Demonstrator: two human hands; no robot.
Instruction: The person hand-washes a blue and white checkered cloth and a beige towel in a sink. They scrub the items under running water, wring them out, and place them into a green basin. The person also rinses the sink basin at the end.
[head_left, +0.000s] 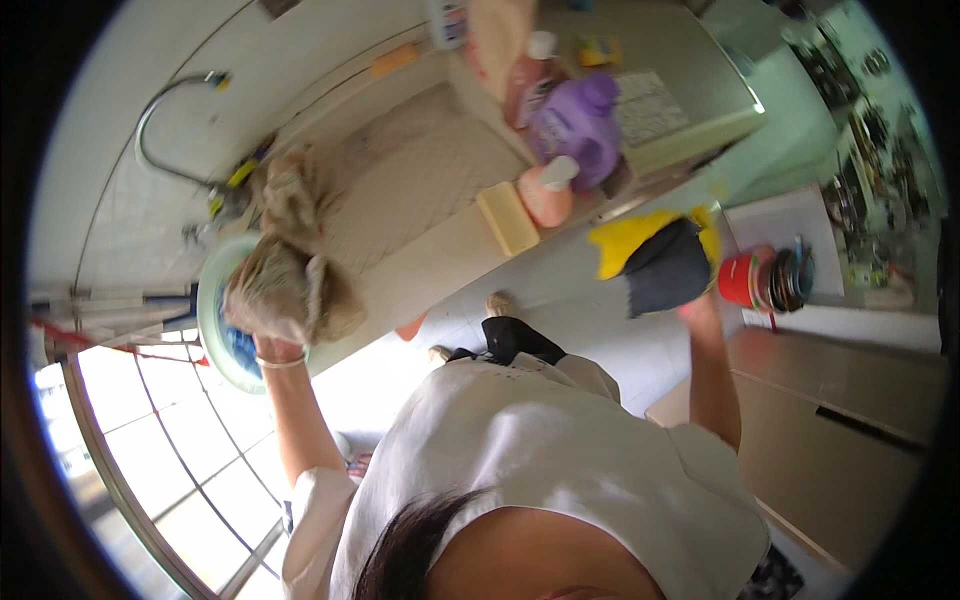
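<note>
My left hand (277, 349), with a band on its wrist, grips a bunched beige-grey cloth (274, 292); the cloth hides most of the fingers. It hangs partly over a pale green basin (212, 307), in which blue fabric (241, 352) shows. Another rumpled cloth (289, 199) lies just beyond, beside the tap and touching or close to the held one. On the other side, my right hand (699, 311) holds up a yellow and dark grey cloth (664, 259), away from the counter edge. Both held cloths are slightly blurred.
A shallow washing sink with a ribbed slope (420, 172) lies ahead, with a curved tap (142, 142) at left. Along its right stand a purple detergent jug (577, 124), a pink bottle (547, 199) and a yellow soap dish (508, 219). Red containers (741, 281) stand at right.
</note>
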